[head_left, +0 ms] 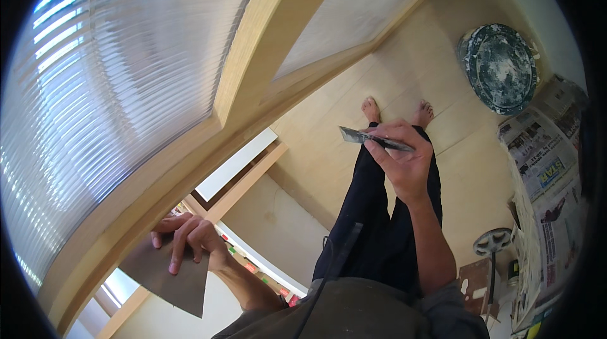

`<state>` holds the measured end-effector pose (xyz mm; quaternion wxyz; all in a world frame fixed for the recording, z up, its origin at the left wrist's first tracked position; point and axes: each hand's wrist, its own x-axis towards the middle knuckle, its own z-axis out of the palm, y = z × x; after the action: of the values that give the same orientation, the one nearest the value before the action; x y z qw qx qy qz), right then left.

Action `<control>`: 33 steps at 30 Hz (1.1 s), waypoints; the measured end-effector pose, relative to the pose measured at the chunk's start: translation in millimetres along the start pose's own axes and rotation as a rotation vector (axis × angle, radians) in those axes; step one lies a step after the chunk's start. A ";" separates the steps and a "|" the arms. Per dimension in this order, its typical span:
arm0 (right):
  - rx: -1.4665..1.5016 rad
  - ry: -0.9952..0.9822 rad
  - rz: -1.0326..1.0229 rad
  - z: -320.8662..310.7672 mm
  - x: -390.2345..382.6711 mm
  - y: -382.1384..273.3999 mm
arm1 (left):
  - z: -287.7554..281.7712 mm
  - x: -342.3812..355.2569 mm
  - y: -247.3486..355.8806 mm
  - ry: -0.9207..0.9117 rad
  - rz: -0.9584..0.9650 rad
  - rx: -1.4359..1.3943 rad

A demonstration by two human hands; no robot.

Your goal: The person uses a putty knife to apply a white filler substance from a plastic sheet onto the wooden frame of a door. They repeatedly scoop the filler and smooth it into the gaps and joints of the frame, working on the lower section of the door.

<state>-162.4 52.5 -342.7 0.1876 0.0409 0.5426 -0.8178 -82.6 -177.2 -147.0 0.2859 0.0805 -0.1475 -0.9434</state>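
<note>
My right hand point(404, 159) is closed around the dark handle of a putty knife point(354, 135), held in mid-air over my legs. Its short, greyish blade points left. On the left, my left hand point(193, 238) grips a thin, stiff-looking grey-brown sheet point(167, 276) by its upper part, with several fingers spread across its face. I cannot make out what the sheet is made of. That hand is right beside the lower rail of a pale wooden frame point(145, 193); whether it touches the wood is hard to tell.
Ribbed translucent panel point(126, 86) fills the frame at upper left. A dark green round tub lid point(502, 67), smeared white, lies at the far right. Newspaper point(544, 162) covers the right side, near a grey disc on a rod point(493, 242). My bare feet stand on the tan floor point(316, 130).
</note>
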 end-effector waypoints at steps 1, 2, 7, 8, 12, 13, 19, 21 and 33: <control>-0.037 -0.032 -0.035 1.3 8.3 -3.4 | -4.6 -0.2 -3.5 0.027 -0.002 0.008; -0.079 -0.061 -0.057 2.3 18.5 -5.8 | -11.8 0.8 -9.8 0.042 -0.004 0.016; -0.097 -0.285 -0.200 33.5 61.5 -23.4 | -26.0 7.2 -22.1 0.119 -0.015 0.059; -0.078 -0.313 -0.222 39.7 67.1 -22.3 | -29.8 9.5 -24.8 0.126 -0.018 0.055; -0.058 -0.390 -0.335 58.8 78.5 -9.4 | -31.6 14.0 -27.7 0.108 -0.028 0.080; -0.070 -0.394 -0.328 63.5 77.9 -8.7 | -31.0 13.5 -25.9 0.101 -0.027 0.087; -0.074 -0.399 -0.318 80.5 77.6 -5.4 | -30.9 12.2 -19.3 0.059 -0.045 0.102; -0.070 -0.399 -0.325 81.0 79.9 -2.8 | -33.9 10.1 -19.3 0.040 -0.059 0.089; 0.024 -0.432 -0.239 75.4 70.2 2.0 | -28.3 11.5 -21.4 0.028 -0.053 0.141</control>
<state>-216.5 -34.6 -332.7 0.2009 -0.1973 0.4810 -0.8303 -96.4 -173.3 -181.4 0.2566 0.1177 -0.2075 -0.9366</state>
